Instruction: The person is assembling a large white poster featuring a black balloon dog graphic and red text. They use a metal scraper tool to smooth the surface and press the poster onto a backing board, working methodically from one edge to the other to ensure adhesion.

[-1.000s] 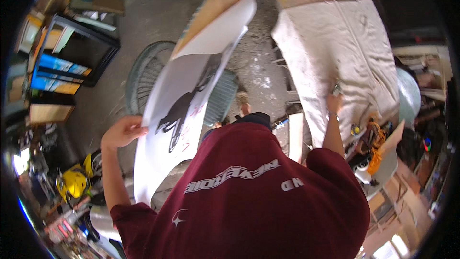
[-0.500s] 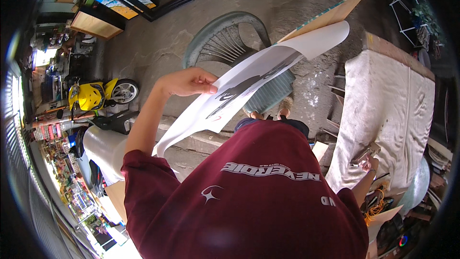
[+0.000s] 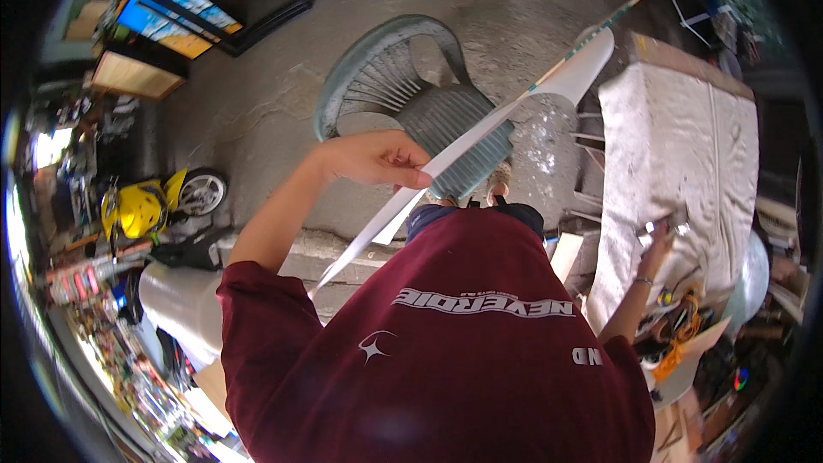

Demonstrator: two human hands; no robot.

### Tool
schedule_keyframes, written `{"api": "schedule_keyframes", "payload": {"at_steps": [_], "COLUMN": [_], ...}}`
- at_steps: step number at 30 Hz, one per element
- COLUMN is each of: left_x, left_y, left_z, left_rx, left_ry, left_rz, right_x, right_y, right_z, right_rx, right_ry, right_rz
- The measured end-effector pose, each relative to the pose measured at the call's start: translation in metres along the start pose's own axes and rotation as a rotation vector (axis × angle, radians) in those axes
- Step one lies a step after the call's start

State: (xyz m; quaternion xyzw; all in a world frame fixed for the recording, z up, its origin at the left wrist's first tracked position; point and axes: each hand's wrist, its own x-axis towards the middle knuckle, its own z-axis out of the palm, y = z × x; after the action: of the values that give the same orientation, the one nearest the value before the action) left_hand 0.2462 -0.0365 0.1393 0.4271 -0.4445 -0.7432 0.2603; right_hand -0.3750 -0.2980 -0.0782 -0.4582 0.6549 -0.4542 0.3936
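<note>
Left fingers clamped on the white sheet, right hand down on the cloth-covered surface.
Nearest: my maroon shirt (image 3: 446,326), lower centre. Left hand (image 3: 373,159), mid-frame: thumb and fingers pinched on the edge of the white sheet (image 3: 477,137), which shows almost edge-on, running lower left to upper right. Its upper end curls against a thin panel (image 3: 632,5), also edge-on. Right hand (image 3: 658,247), right of frame: fingers over a silvery metal tool (image 3: 681,229); blurred, can't tell if they're closed around it. Both on the surface (image 3: 686,146), draped in wrinkled off-white cloth. Orange cord (image 3: 677,350) just below that. Green plastic chair (image 3: 450,124) beyond the sheet, centre. Farther: yellow motorbike (image 3: 141,210), mid-left; black frame (image 3: 287,10), upper left.
</note>
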Motion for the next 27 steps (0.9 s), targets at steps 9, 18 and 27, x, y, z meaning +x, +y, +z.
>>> {"api": "schedule_keyframes", "payload": {"at_steps": [9,18,27], "left_x": [0.036,0.044,0.056], "left_y": [-0.043,-0.051,-0.071], "left_z": [0.024,0.034,0.041], "left_rx": [-0.104,-0.026,-0.048], "left_ry": [0.028,0.079,0.103], "left_rz": [0.312,0.48,0.56], "right_x": [-0.293,-0.33,-0.333], "right_y": [-0.269,-0.312,-0.32], "right_z": [0.138,0.164,0.17], "right_rx": [-0.674,-0.839,-0.891], "right_ry": [-0.837,-1.121,-1.103], "right_rz": [-0.647,-0.632,-0.678]}}
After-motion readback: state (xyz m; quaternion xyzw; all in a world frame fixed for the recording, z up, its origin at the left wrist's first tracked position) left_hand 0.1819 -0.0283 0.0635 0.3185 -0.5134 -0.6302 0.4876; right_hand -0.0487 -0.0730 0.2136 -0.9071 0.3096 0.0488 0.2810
